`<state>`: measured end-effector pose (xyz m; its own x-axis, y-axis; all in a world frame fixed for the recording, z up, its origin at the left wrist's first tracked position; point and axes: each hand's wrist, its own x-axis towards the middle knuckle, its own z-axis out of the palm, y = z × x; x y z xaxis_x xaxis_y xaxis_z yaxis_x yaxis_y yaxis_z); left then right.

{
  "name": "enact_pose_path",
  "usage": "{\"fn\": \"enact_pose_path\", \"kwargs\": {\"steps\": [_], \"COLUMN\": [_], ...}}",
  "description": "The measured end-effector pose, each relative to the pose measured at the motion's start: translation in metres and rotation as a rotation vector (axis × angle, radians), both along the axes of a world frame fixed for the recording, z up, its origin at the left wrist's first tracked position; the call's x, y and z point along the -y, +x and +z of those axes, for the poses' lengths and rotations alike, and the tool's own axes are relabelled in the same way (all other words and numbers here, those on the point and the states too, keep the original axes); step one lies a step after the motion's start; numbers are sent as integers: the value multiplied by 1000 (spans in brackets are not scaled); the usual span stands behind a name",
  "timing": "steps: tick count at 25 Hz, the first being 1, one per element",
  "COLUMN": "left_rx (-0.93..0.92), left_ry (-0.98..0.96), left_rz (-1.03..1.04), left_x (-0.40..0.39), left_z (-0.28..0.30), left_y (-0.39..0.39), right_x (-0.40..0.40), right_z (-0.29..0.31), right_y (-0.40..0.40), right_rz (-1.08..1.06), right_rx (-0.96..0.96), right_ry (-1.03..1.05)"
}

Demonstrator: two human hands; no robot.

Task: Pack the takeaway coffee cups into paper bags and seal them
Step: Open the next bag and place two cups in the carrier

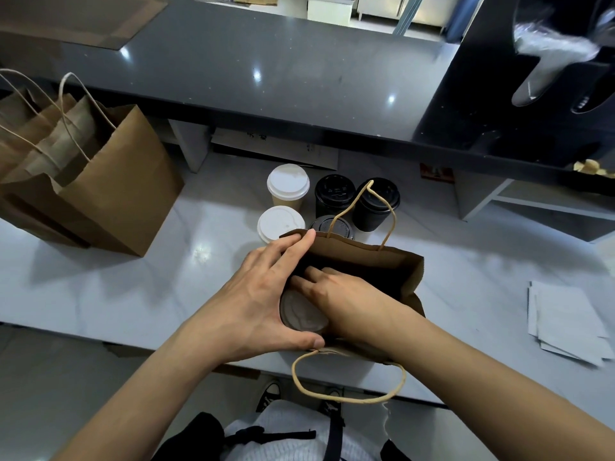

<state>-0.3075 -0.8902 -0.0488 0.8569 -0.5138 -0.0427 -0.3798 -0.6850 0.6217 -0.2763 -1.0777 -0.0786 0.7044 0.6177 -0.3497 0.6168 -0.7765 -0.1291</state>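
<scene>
An open brown paper bag (366,257) with twine handles stands on the white counter in front of me. Inside it, at the left end, sits a coffee cup with a dark lid (301,316). My left hand (263,294) wraps around the bag's left end, with the thumb on the near rim and the fingers on the far rim. My right hand (346,301) reaches into the bag, and its straight fingers lie on the lid. Just behind the bag stand two white-lidded cups (288,181) and three black cups (334,191), one partly hidden by the bag.
Several larger brown paper bags (109,181) stand together at the left of the counter. A stack of grey paper sheets (565,324) lies at the right edge. A raised dark counter (266,78) runs along the back, with a black dispenser (532,78) at its right.
</scene>
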Motion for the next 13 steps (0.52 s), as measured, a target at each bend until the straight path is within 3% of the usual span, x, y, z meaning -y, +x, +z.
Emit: {"fn": "enact_pose_path", "kwargs": {"steps": [6, 11, 13], "left_rx": [5, -1, -4], "left_ry": [-2, -7, -8], "left_rz": [12, 5, 10], "left_x": [-1, -1, -1], "left_z": [0, -1, -1], "left_y": [-1, -1, 0], "right_x": [16, 47, 64], "right_z": [17, 49, 64], "right_y": [-7, -10, -12], "right_rz": [-77, -258, -371], "right_rx": [-67, -180, -200], "right_ry": [155, 314, 468]}}
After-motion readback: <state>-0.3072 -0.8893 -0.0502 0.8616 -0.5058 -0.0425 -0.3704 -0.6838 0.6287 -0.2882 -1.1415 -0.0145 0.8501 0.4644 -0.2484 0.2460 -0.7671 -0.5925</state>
